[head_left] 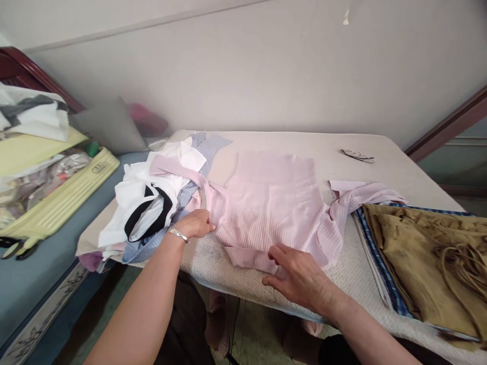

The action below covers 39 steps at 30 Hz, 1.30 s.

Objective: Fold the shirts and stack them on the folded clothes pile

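A pale pink ribbed sweater [272, 203] lies spread over the padded table, its high collar or hem band [247, 257] toward me. One sleeve stretches left over a pile of clothes, the other bends out to the right. My left hand [197, 223], with a bracelet at the wrist, has its fingers closed on the sweater's left side near the shoulder. Over the near band is my right hand [294, 276], thumb and fingers apart, holding nothing. Whether its fingertips touch the cloth I cannot tell.
Left of the sweater lies a rumpled clothes pile [152, 195] in white, black and blue. Folded brown trousers [429, 263] with a cord rest at the right. Eyeglasses [357, 155] lie at the back. A yellow bag [72, 200] is at far left, and a wall [258, 71] stands behind.
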Available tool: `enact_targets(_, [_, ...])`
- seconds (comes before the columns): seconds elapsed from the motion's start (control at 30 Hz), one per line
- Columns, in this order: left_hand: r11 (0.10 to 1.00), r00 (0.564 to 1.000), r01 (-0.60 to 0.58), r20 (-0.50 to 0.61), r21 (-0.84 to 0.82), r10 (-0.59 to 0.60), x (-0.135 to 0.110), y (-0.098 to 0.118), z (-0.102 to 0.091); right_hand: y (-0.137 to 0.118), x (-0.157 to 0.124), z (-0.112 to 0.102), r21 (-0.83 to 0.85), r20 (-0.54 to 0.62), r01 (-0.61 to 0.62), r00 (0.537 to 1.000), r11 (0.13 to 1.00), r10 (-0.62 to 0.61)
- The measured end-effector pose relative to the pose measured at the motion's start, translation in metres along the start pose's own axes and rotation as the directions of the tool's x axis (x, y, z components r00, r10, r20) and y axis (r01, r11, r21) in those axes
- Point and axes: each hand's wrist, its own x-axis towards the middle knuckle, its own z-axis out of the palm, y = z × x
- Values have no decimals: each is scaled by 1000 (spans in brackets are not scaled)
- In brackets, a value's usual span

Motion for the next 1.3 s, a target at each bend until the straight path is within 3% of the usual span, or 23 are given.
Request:
enact_targets(0.1, [999,999,35,-21,-4,-36,6,8,4,-8,2,13,-76,-13,95,995,993,-96])
enact_targets(0.27, [999,998,40,-38,-34,-42,13,21,11,2,2,20,-153,12,103,995,983,-103])
enact_targets(0.5, [979,991,73,-94,-188,-92,11,20,-5,-4,2,23,-188,-38,77,996,979,-85])
enact_targets(0.7, [953,995,87,-27,-291,-99,9,21,-8,-14,6,30,-303,-73,67,993,951,-93])
enact_targets(0.9, [977,988,155,29,-144,-152,1,16,-11,-7,7,29,-334,3,149,988,931,-157])
enact_targets(1.0, [985,986,164,44,-57,-162,-2,18,-10,-9,7,27,-337,-18,140,988,931,-155])
enact_targets(1.1, [987,986,161,37,-11,-161,0,23,-9,-22,12,28,-329,-86,138,981,934,-175])
enact_targets(1.3, [990,988,142,51,15,-143,2,27,-7,-57,28,43,-386,-98,294,929,874,-356])
